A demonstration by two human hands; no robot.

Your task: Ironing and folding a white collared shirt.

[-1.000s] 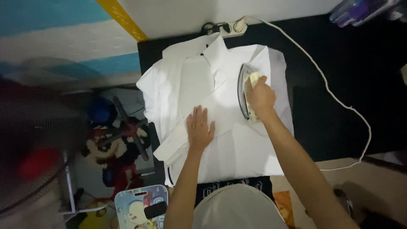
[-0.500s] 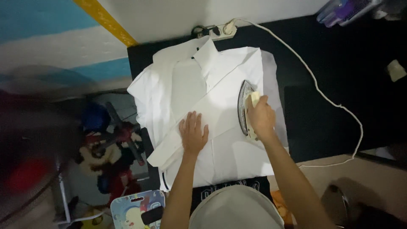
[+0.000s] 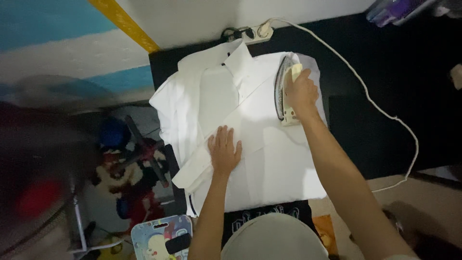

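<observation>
One white shirt [image 3: 250, 144] lies spread on the dark table [image 3: 385, 120], its collar at the far edge by the wall and its body running toward the near side. The right hand [image 3: 301, 91] is wrapped around the handle of the one iron [image 3: 285, 91], which sits on the shirt's far right part, near the shoulder. The left hand [image 3: 224, 150] lies flat, fingers spread, pressing on a folded sleeve or placket that crosses the cloth diagonally; it holds nothing.

To press well here, I'd judge the flat hand should keep the cloth taut and stay well clear of the soleplate, while the iron runs in slow, even strokes along the fabric, not across a fold, with the one white cord [image 3: 375, 106] kept trailing off to the right so it does not drag over the shirt.

At the far edge a power strip [image 3: 252, 33] takes the plug. Left of the table, on the floor, lies a jumble of toys [image 3: 130, 159], too dim to count fairly.
</observation>
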